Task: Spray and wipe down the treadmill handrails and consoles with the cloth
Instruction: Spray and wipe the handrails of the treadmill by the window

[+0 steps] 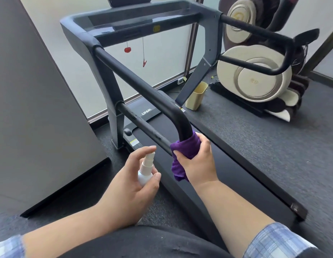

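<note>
A dark grey treadmill fills the view, its console (136, 23) at the top. The left black handrail (136, 81) runs down towards me and bends under at its near end. My right hand (196, 161) grips a purple cloth (186, 148) wrapped round that bend, with a loose corner of cloth hanging below. My left hand (130, 181) holds a small white spray bottle (146, 170) upright just left of the rail, index finger resting on its nozzle. The right handrail (258, 32) loops at the upper right.
A tall grey panel (35, 112) stands close on the left. A beige bin (196, 95) sits by the treadmill's right upright. A cream and brown massage chair (255, 71) lies beyond the right rail. The treadmill belt (236, 164) lies under my right hand. Red safety clips (144, 62) dangle from the console.
</note>
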The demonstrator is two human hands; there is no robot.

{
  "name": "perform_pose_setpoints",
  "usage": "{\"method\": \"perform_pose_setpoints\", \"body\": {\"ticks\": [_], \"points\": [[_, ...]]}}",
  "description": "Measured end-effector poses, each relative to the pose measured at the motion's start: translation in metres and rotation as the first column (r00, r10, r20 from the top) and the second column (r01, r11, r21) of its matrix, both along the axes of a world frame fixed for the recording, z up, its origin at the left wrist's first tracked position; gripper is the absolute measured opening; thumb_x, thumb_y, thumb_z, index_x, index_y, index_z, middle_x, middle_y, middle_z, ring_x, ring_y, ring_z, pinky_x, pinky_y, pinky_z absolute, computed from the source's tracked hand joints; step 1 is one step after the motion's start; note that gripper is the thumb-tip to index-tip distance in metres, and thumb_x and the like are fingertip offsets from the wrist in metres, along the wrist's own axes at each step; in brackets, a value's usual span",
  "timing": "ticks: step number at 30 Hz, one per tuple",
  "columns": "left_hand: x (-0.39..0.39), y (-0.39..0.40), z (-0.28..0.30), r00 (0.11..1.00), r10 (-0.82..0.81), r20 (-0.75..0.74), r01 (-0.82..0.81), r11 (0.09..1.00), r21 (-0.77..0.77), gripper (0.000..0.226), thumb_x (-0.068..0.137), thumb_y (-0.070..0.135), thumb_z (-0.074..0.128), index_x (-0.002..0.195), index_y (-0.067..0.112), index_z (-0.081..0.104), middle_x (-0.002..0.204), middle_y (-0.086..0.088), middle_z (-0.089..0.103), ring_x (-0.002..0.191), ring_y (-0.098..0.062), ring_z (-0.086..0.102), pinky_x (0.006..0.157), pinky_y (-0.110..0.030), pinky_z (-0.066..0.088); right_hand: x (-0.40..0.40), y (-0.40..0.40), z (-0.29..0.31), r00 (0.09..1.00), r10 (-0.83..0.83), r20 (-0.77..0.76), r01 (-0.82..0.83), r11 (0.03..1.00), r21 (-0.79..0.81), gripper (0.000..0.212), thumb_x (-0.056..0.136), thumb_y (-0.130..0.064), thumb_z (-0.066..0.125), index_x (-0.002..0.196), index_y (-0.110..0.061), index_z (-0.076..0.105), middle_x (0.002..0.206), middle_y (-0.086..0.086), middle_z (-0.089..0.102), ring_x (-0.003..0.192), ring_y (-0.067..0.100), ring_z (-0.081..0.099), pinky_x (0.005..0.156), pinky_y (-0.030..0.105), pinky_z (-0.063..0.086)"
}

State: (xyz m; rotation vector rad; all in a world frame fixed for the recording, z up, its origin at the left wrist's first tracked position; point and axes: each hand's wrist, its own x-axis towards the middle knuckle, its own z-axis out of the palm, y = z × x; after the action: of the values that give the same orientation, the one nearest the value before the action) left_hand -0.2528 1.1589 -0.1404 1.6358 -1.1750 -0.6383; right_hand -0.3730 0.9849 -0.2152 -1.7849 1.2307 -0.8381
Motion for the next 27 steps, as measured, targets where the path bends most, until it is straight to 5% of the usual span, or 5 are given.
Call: {"method": "perform_pose_setpoints", "body": {"ticks": [6,13,20,27], "points": [[-0.003,0.002,0.004,1.000,0.007,-0.018,-0.007,1.000,-0.031,0.055,0.085,0.024,0.061,0.121,0.060,0.040,0.091,0.008,0.062,0.055,-0.010,0.051,0.055,-0.026,0.049,0.019,-0.005,0.073,0.997,0.030,0.071,-0.011,0.966,-0.258,0.073,0.075,-0.042,0.084,0.137,-0.031,0.046,0.122,-0.018,0.047,0.104,-0.010,0.044,0.088,0.004,0.038],[-0.003,0.006,0.001,0.999,0.004,-0.040,-0.006,0.999,-0.044,0.057,0.085,0.019,0.061,0.123,0.057,0.041,0.087,0.006,0.062,0.058,-0.025,0.052,0.055,-0.031,0.049,0.057,-0.024,0.113,0.925,0.101,-0.368,-0.251,0.886,-0.390,0.074,0.079,-0.052,0.077,0.141,-0.034,0.041,0.137,-0.002,0.051,0.118,0.022,0.054,0.095,0.038,0.046],[0.010,0.011,-0.010,0.996,0.056,-0.068,-0.055,0.998,0.015,0.061,0.090,0.010,0.063,0.121,0.058,0.042,0.088,0.008,0.062,0.053,-0.011,0.052,0.053,-0.028,0.049,0.011,0.002,0.026,0.998,-0.034,-0.054,0.026,0.989,-0.148,0.083,0.068,-0.044,0.086,0.137,-0.032,0.041,0.125,-0.012,0.048,0.104,0.005,0.053,0.090,0.030,0.049],[0.019,-0.002,-0.010,0.997,0.013,-0.070,-0.011,1.000,0.026,0.063,0.091,0.006,0.062,0.121,0.058,0.041,0.089,0.007,0.061,0.051,-0.008,0.049,0.051,-0.025,0.047,0.002,0.010,0.000,0.999,-0.042,0.018,0.042,0.999,0.030,0.082,0.068,-0.041,0.087,0.135,-0.039,0.040,0.133,-0.010,0.051,0.122,0.007,0.052,0.106,0.042,0.046]]}}
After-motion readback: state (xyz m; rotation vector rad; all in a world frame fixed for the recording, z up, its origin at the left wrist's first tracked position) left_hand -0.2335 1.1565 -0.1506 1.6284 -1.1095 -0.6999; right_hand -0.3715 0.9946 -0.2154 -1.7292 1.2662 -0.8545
